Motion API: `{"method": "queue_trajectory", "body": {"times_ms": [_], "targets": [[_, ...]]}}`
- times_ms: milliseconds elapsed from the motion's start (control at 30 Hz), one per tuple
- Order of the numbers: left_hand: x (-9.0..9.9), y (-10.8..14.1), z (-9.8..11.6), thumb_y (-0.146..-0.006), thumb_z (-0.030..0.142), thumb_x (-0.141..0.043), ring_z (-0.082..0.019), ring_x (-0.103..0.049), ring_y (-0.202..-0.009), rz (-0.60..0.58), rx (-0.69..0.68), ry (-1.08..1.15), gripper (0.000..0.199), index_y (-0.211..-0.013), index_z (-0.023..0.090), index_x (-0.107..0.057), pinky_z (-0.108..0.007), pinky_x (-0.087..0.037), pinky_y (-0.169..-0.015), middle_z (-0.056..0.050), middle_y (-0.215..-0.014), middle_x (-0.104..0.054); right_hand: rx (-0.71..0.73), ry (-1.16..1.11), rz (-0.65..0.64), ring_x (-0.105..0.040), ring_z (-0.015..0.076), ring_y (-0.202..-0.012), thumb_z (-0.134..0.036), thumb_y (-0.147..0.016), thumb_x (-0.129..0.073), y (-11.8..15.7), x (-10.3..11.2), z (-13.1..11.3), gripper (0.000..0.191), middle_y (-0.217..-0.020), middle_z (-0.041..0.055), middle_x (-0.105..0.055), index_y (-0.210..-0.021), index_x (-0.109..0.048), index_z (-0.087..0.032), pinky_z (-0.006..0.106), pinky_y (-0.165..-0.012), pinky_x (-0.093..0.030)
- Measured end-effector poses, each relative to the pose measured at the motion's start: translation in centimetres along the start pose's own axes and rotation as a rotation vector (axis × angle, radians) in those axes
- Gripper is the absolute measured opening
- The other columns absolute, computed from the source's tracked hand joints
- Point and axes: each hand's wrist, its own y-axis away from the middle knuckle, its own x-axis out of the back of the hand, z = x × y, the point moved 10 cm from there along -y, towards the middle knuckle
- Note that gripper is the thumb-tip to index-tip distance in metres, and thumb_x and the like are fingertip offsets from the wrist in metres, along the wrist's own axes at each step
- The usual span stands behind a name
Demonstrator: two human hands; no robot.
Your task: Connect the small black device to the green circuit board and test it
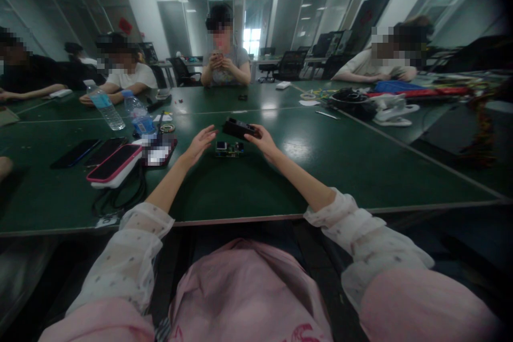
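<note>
A small black open case (237,127) is tilted above the green table, gripped at its right end between the thumb and fingers of my right hand (262,140). Below it on the table lies a small circuit board (229,149) with a little dark screen at its left end. My left hand (201,143) is beside the board's left side, fingers stretched out and apart, with nothing in it. Between its fingertips and the case there is a narrow gap.
On the left stand two water bottles (105,105), near several phones, including one with a pink rim (115,163), and a black cable (138,187). Bundled wires and a white clamp-like item (395,110) lie on the right. People sit around the green table (256,192).
</note>
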Motion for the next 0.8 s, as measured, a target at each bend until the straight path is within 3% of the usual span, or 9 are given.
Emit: {"method": "queue_trajectory", "body": {"times_ms": [133, 233, 333, 433, 600, 800], "targets": [[2.0, -0.9, -0.4, -0.086, 0.031, -0.052, -0.022, -0.048, -0.125, 0.131, -0.137, -0.273, 0.046, -0.131, 0.023, -0.049, -0.044, -0.032, -0.108, -0.008, -0.130, -0.057, -0.020, 0.117, 0.126, -0.058, 0.0245, -0.099, -0.048, -0.073, -0.066, -0.5, 1.9, 1.8, 0.059, -0.111, 0.0099, -0.060, -0.123, -0.047, -0.022, 0.045, -0.090, -0.047], [2.7, -1.2, -1.3, -0.089, 0.024, -0.043, -0.020, -0.047, -0.125, 0.156, -0.159, -0.539, 0.043, -0.131, 0.022, -0.049, -0.044, -0.031, -0.109, -0.008, -0.133, -0.054, 0.003, 0.379, 0.114, -0.056, 0.0284, -0.102, -0.043, -0.070, -0.070, -0.8, 2.0, 2.6, 0.061, -0.108, 0.0115, -0.060, -0.122, -0.050, -0.019, 0.049, -0.091, -0.045], [1.5, -0.9, -2.8, -0.089, 0.029, -0.044, -0.026, -0.038, -0.132, 0.017, -0.113, -0.936, 0.042, -0.131, 0.024, -0.049, -0.051, -0.027, -0.110, -0.007, -0.141, -0.047, -0.002, 0.613, 0.069, -0.050, 0.0335, -0.111, -0.041, -0.070, -0.070, -0.8, 1.5, 3.2, 0.070, -0.115, 0.0157, -0.058, -0.130, -0.044, -0.016, 0.053, -0.095, -0.040], [0.4, -0.3, -4.0, -0.092, 0.039, -0.037, -0.031, -0.035, -0.133, -0.112, -0.054, -1.140, 0.044, -0.133, 0.025, -0.047, -0.056, -0.028, -0.107, -0.008, -0.145, -0.042, 0.013, 0.710, 0.027, -0.046, 0.0366, -0.117, -0.044, -0.074, -0.066, -0.7, 0.8, 3.2, 0.078, -0.127, 0.0187, -0.051, -0.138, -0.033, -0.013, 0.054, -0.097, -0.038], [0.3, -0.3, -4.3, -0.093, 0.042, -0.032, -0.030, -0.033, -0.134, -0.123, -0.033, -1.153, 0.046, -0.134, 0.026, -0.045, -0.055, -0.027, -0.107, -0.007, -0.146, -0.040, 0.014, 0.755, -0.033, -0.043, 0.0395, -0.120, -0.046, -0.076, -0.062, -0.4, 0.2, 3.2, 0.075, -0.135, 0.0175, -0.046, -0.138, -0.033, -0.016, 0.057, -0.096, -0.037], [0.8, -0.6, -4.5, -0.089, 0.046, -0.042, -0.036, -0.033, -0.132, -0.091, -0.089, -0.964, 0.045, -0.127, 0.025, -0.053, -0.062, -0.021, -0.106, -0.012, -0.142, -0.044, -0.027, 0.578, 0.035, -0.043, 0.0398, -0.119, -0.045, -0.075, -0.064, -0.7, 1.1, 3.7, 0.070, -0.125, 0.0176, -0.053, -0.134, -0.037, -0.018, 0.060, -0.097, -0.035]]}}
